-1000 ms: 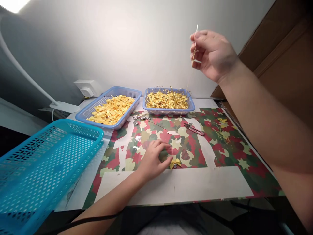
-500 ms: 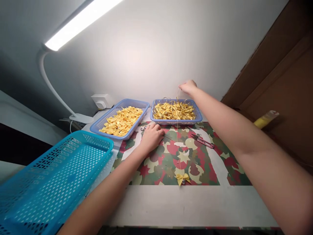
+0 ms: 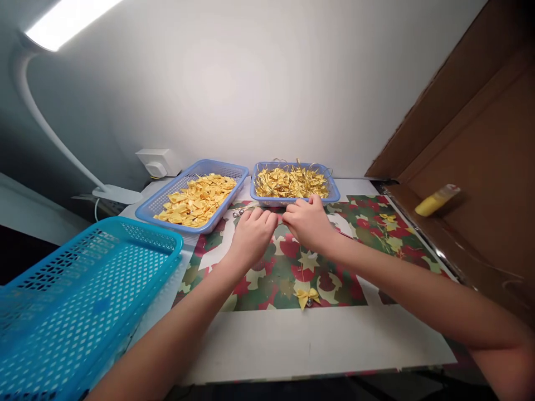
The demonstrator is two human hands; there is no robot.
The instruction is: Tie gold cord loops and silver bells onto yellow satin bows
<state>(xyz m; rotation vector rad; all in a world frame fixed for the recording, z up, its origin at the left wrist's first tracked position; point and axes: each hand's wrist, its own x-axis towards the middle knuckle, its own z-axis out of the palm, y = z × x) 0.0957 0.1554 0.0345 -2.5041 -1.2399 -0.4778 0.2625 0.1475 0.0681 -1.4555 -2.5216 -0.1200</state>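
Note:
My left hand [image 3: 254, 236] is closed, knuckles up, above the camouflage-patterned sheet [image 3: 288, 284]. What its fingers pinch is hidden. My right hand [image 3: 308, 224] is closed close beside it, the fingertips of both nearly meeting. From under the right hand a thin gold thread [image 3: 301, 264] runs down to a yellow ribbon bow [image 3: 307, 297] with a small silver bell [image 3: 309, 303], lying at the sheet's front edge. Just beyond the left fingers lie a few small silver bells [image 3: 238, 213] and a thin gold cord [image 3: 242, 208].
A blue basket [image 3: 144, 214] of yellow bows stands back left; another blue basket [image 3: 334, 196] holds bows with gold loops. A turquoise basket [image 3: 100, 303] is at left, under a lamp [image 3: 50, 125]. More bows [image 3: 388, 218] lie right; a yellow tube [image 3: 437, 201] lies by the cardboard.
My right hand has come down from above the back basket to beside my left hand. The thread no longer stretches up high. The view has shifted somewhat to the right.

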